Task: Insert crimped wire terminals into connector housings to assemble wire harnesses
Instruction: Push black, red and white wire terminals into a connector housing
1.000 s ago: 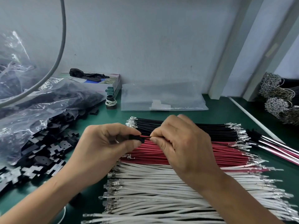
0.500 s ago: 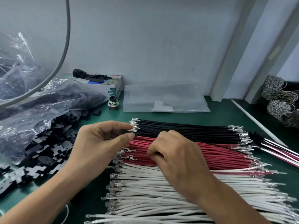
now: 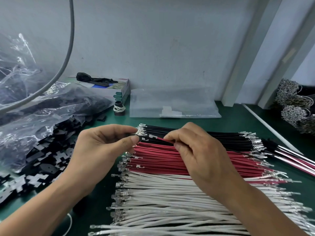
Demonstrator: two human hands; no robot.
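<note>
So the left hand (image 3: pixel 102 147) has a small black housing (image 3: pixel 130 134) pinched between thumb and forefinger, held up just over the near ends of the wires, and honestly it's mostly hidden by the fingertips so I can't tell which slot faces out. The right hand (image 3: pixel 196 150) is pinching a single red wire (image 3: pixel 166 140) a little way back from its metal tip (image 3: pixel 153 137), which points left at the housing with a small gap between them. Looks to me like gripping close to the tip keeps the wire stiff enough to push in straight, so I'd guess it's lining up for the insert, not in yet. Under the hands the wires sit sorted in rows on the green surface (image 3: pixel 238 120): black wires (image 3: pixel 221 136) at the back, red wires (image 3: pixel 162 160) in the middle, white wires (image 3: pixel 162 193) nearest, all tips lined up, easy to grab one at a time. Off to the left there's a pile of black housings (image 3: pixel 39 160) spilling out of a clear plastic bag (image 3: pixel 34 116), within reach of that hand.
</note>
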